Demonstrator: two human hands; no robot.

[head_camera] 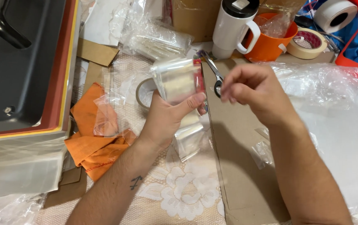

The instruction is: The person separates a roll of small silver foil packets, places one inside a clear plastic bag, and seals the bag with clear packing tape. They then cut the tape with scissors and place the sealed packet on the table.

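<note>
I see my left hand (166,118) clamped on a stack of clear bags (179,81) with a red strip along its right edge, held above the tabletop (175,196). My right hand (252,89) hovers just beside it, fingers curled, holding nothing I can make out. Scissors (214,75) lie partly hidden behind it, on cardboard (237,166).

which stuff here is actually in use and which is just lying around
In use: left hand gripping a stack of clear plastic bags; right hand raised beside it, fingers pinched.

Lying about: scissors, orange cloth, white mug, orange cup, tape rolls, cardboard sheet.
</note>
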